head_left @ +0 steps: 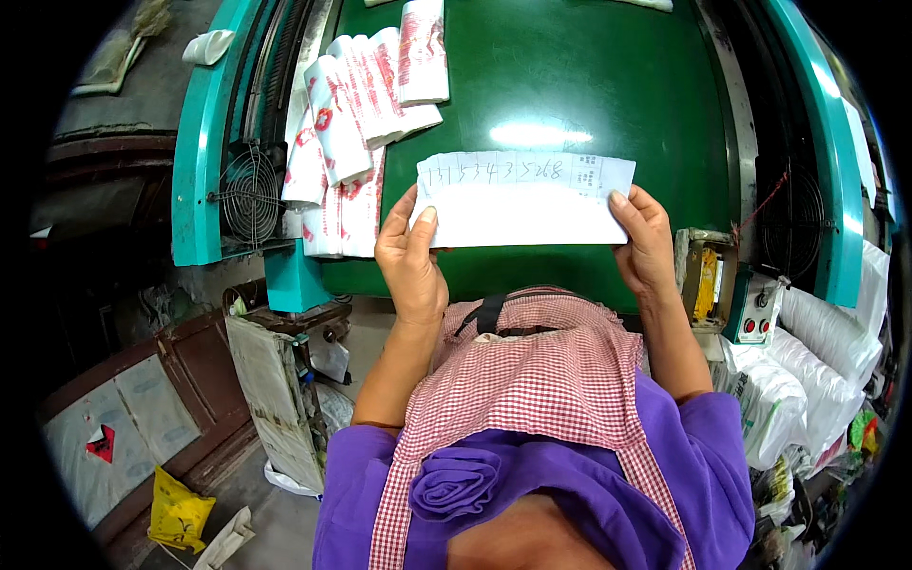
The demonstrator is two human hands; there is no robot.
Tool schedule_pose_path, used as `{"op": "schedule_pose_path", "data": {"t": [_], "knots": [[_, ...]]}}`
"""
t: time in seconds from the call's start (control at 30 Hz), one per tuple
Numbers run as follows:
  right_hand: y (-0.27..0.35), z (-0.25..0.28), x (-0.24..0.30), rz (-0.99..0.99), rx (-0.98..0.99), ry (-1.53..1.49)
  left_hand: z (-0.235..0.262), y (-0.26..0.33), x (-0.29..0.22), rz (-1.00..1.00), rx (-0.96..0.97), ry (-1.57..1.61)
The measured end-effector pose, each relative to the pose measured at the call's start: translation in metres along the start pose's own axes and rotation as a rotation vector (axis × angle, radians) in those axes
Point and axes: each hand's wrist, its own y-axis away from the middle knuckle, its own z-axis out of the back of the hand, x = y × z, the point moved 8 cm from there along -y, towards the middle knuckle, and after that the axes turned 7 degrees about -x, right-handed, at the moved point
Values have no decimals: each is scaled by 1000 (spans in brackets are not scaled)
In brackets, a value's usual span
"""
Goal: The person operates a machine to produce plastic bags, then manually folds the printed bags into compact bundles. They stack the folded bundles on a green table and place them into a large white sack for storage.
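purple top (703, 475) nearest the camera, fabric rosette (456, 483) on its chest, red-and-white checked apron (532, 389) over it, with a dark strap across the upper part. both forearms bare, reaching forward. left hand (415, 256) grips the left end of a white paper strip (522, 223), thumb on the front face, other fingers mostly behind it. right hand (646, 233) has the other end the same way, thumb near the right edge, fingers curled behind. so both hands closed on the paper; exact finger spread behind it can't be told. strip is stretched out sideways between the hands, over the near part of a green work surface (598, 81), handwritten figures along the top, small printed block toward the right end. pile of white plastic rolls (342, 119) with red print at the left side of the surface, overlapping each other, near the left hand. teal frame parts left (198, 190) and right (836, 190), round fan guard (252, 195) by the left one. near the right forearm: open metal box (682, 261) with a yellow piece (706, 283) inside, then control box (757, 309) with red buttons. white plastic bundles (817, 380) stacked lower right. yellow bag (180, 511) on floor, lower left.
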Motion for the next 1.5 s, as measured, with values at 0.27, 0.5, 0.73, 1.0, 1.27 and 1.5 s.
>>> {"op": "schedule_pose_path", "data": {"t": [0.27, 0.5, 0.73, 1.0, 1.27, 1.5], "knots": [[-4, 1, -2, -64, 14, -91, -2, 2, 1, -9, -4, 3], [-7, 0, 0, -115, 30, -188, -7, 6, -1, -7, 1, 49], [-11, 4, -2, -123, 24, -206, -9, 8, 2, 14, 15, 32], [-15, 2, 3, -91, 47, -213, -20, 19, -18, -201, 45, -156], [-14, 4, 3, -83, 32, -199, -17, 18, -17, -186, 69, -61], [-11, 6, 5, -70, 9, -223, -17, 21, -17, -203, 84, -66]]}}
